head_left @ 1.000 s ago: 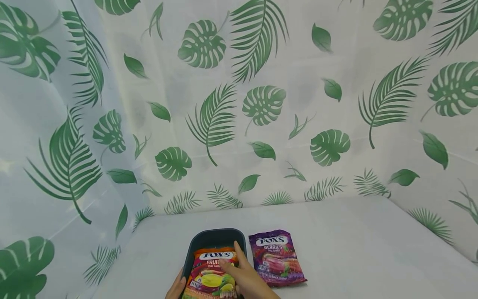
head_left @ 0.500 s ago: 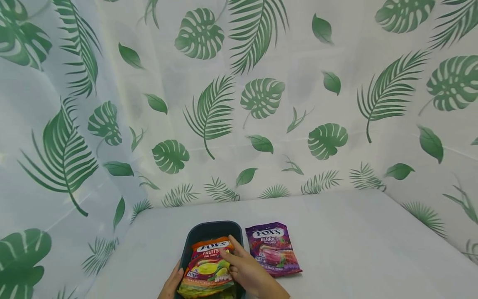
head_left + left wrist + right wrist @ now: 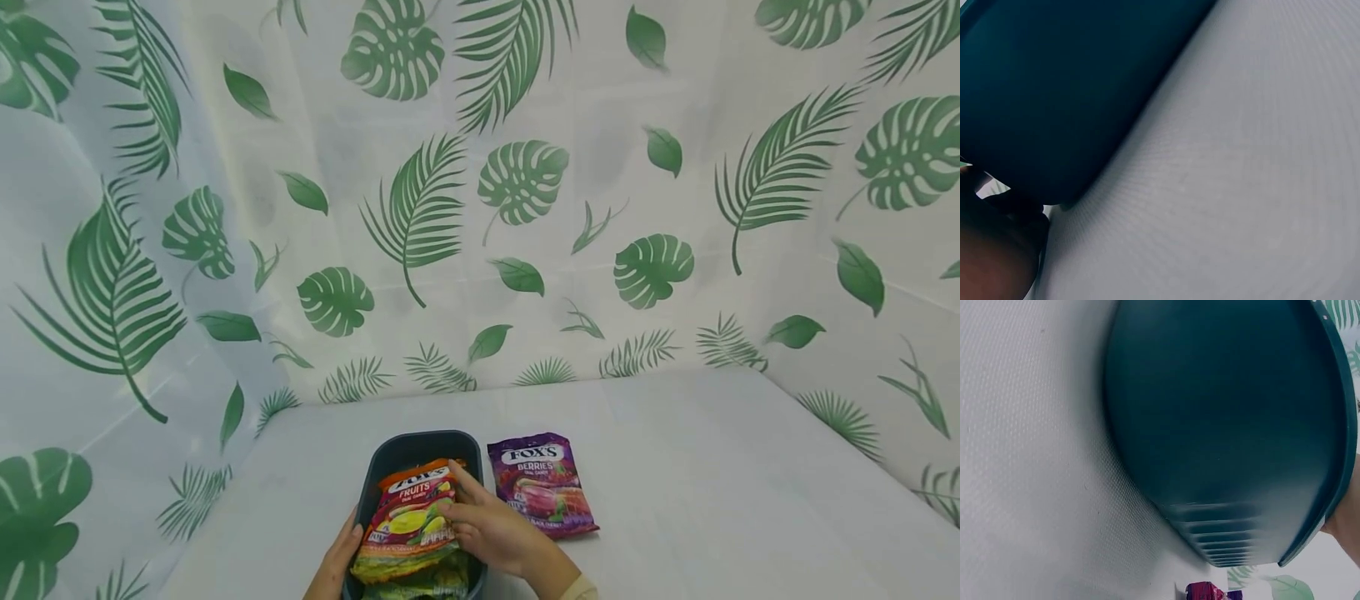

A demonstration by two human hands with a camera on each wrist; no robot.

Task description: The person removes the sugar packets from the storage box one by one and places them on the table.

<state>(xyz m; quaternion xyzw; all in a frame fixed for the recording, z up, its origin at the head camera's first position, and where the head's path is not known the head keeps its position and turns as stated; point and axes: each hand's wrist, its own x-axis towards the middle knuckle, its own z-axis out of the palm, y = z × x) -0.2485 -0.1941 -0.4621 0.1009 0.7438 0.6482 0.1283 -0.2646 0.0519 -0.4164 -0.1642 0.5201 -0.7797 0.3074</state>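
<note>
A dark teal plastic bin (image 3: 401, 443) stands on the white tabletop. My left hand (image 3: 339, 557) grips the bin's left wall, thumb near the rim; part of it shows at the lower left of the left wrist view. Inside the bin leans an orange-and-red bag of Fox's Fruits candy (image 3: 408, 521). The right hand (image 3: 495, 529) reaches over the bin's right rim and holds this bag by its right edge, thumb on the front and index finger at the top corner. Below it, a yellow-green crinkled wrapper (image 3: 420, 583) shows at the near end of the bin.
A purple bag of Fox's Berries candy (image 3: 540, 487) lies flat on the tabletop (image 3: 697, 483), just right of the bin. Behind and at both sides hangs a white curtain (image 3: 442, 333) printed with green leaves.
The candy bag has tilted and turned slightly within the bin, with the right hand staying on it. More yellow-green wrapper shows below. The whole scene shifts up as the head view tips down.
</note>
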